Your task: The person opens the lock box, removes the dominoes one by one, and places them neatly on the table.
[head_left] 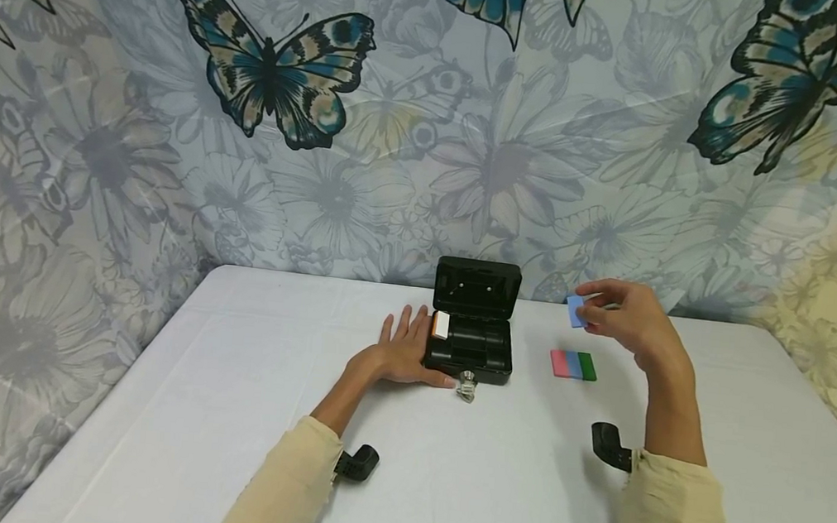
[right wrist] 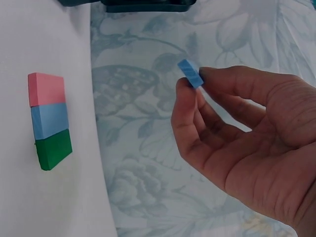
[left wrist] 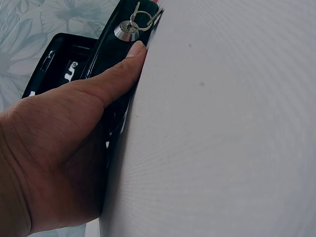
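A black cash box [head_left: 469, 353] stands on the table with its lid [head_left: 478, 287] raised. My left hand [head_left: 402, 358] rests against its left side, fingers straight. In the left wrist view, the thumb [left wrist: 118, 74] of that hand lies along the box's front, near a lock with keys [left wrist: 131, 29]. A white block with an orange edge [head_left: 441, 325] sits in the box's left part. Above the table, to the right of the box, my right hand [head_left: 626, 321] pinches a blue block [right wrist: 190, 73] between thumb and fingertips. Below it lie a pink block [right wrist: 48, 90], another blue block [right wrist: 51, 120] and a green block [right wrist: 55, 149], side by side.
A white cloth covers the table [head_left: 226, 411]. Behind it hangs a patterned fabric with butterflies [head_left: 270, 74] and flowers, close to the table's back edge. Black wrist cameras stick out from both sleeves [head_left: 673, 516].
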Tool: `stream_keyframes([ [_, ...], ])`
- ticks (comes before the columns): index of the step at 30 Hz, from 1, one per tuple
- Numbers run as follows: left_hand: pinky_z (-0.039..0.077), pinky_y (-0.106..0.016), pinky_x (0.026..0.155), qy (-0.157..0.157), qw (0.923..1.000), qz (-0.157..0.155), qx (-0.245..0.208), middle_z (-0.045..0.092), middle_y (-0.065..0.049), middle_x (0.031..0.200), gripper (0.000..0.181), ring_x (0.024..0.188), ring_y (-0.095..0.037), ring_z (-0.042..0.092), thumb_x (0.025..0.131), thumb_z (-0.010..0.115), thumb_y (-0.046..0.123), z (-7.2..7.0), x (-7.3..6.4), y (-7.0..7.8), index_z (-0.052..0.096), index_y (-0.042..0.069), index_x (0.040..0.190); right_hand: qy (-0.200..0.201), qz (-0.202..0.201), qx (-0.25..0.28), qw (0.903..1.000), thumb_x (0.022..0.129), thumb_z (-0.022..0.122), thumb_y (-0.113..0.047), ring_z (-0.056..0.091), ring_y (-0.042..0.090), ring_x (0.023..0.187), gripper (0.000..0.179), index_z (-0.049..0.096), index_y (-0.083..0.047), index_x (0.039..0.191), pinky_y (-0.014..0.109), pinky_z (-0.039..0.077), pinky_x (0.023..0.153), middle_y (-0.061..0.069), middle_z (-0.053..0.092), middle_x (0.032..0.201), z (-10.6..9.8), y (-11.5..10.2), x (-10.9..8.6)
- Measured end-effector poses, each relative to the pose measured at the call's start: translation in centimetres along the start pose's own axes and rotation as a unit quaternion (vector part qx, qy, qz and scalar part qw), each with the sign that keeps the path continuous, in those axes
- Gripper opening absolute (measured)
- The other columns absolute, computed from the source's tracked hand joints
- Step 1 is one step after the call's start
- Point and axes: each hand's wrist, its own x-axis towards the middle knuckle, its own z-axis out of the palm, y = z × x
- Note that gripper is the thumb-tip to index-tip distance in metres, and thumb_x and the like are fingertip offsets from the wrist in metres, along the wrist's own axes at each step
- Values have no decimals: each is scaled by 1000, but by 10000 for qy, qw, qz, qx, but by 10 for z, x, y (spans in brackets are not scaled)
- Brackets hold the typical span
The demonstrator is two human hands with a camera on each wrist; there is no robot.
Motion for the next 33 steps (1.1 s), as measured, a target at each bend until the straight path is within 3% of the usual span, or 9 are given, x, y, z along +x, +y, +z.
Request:
stream_keyframes([
  [4, -18, -55, 130, 53, 10000, -26, -3, -21, -8, 176, 128, 162, -29, -28, 88, 67, 68, 1, 1, -2, -14, 9, 167, 31, -21, 0, 10000, 102, 65, -16, 68, -1, 81, 48, 56, 3, 144, 15, 54, 78, 21, 61, 126, -1, 1, 0],
  [11, -17, -55, 130, 78, 9999, -59, -44, -18, -8, 177, 130, 162, -29, -26, 87, 69, 69, 4, -2, -2, -12, 9, 167, 38, 16, -104, 9999, 102, 65, -18, 69, 3, 85, 47, 56, 2, 144, 29, 54, 90, 22, 64, 125, -2, 4, -3],
  [17, -15, -56, 131, 127, 9999, 25, -53, -17, -9, 177, 127, 163, -30, -25, 88, 69, 67, 3, -1, -1, -11, 9, 168, 99, 78, -24, 9999, 102, 65, -16, 69, 1, 82, 49, 53, 3, 146, 14, 54, 77, 22, 61, 125, -4, 5, -4],
  [24, -16, -56, 131, 97, 9999, 61, -48, -17, -9, 177, 127, 163, -30, -25, 87, 69, 66, 1, -1, -1, -12, 8, 167, 190, 54, 31, 9998, 101, 66, -13, 69, -1, 78, 47, 54, 5, 142, 15, 57, 75, 22, 62, 123, -8, 8, -3],
  [33, -17, -56, 130, 69, 10000, 1, 19, -18, -8, 177, 130, 162, -30, -26, 86, 68, 69, 3, 3, -2, -13, 9, 167, 273, 244, -96, 9993, 101, 65, -12, 72, 6, 84, 46, 54, 6, 141, 14, 57, 73, 29, 58, 132, -12, 14, -3],
])
